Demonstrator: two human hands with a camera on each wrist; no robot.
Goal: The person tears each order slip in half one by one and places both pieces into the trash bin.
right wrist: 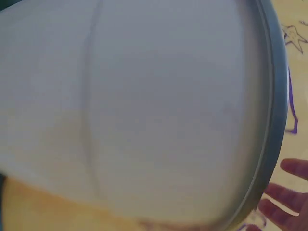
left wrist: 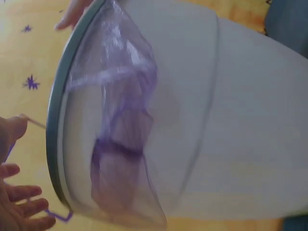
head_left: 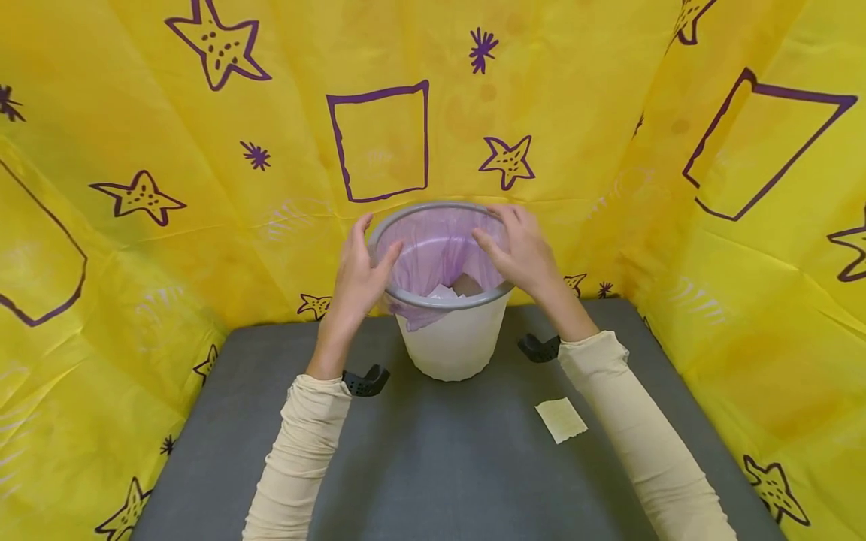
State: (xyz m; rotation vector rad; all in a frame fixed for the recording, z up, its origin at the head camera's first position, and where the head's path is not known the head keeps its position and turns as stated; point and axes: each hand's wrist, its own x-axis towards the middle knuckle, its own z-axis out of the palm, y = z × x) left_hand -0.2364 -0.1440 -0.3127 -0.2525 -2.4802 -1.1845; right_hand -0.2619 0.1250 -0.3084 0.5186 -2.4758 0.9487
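Note:
A white waste bin [head_left: 453,342] with a grey rim [head_left: 446,303] stands upright at the back of the table. Its thin purple bag [head_left: 422,259] lines the inside, and a flap of the bag [left wrist: 122,120] hangs outside over the rim in the left wrist view. White scraps [head_left: 443,291] and a brownish piece [head_left: 467,284] lie inside. My left hand [head_left: 358,274] is at the rim's left side, fingers spread, apart from it in the left wrist view. On the right side, my right hand [head_left: 524,252] has its fingers extended close by the rim.
A pale yellow square of paper [head_left: 561,419] lies on the grey table [head_left: 440,466], near the right forearm. Yellow cloth walls [head_left: 555,90] with purple drawings stand behind the bin and along both sides. Black wrist mounts [head_left: 367,381] project inward from both wrists.

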